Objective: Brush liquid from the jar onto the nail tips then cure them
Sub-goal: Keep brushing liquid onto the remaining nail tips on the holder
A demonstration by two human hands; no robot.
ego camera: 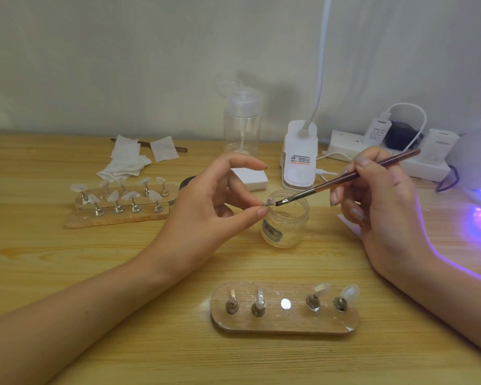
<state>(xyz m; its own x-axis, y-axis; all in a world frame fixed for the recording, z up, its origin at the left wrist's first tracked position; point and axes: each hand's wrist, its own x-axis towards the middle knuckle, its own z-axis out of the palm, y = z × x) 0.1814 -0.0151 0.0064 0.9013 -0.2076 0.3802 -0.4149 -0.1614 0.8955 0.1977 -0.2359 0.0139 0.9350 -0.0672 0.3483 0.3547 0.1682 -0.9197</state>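
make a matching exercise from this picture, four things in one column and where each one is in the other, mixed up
Things
1 brush
2 nail tip
3 jar
4 pump bottle

Places
a at the back of the table, near the wall
b pinched in the left hand
c standing open between the two hands
d held in the right hand

Pairs: 1-d, 2-b, 3-c, 4-a

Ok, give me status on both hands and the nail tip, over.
Left hand pinches nail tip by the jar mouth. Right hand holds brush, bristles at the tip. Nothing in the way.
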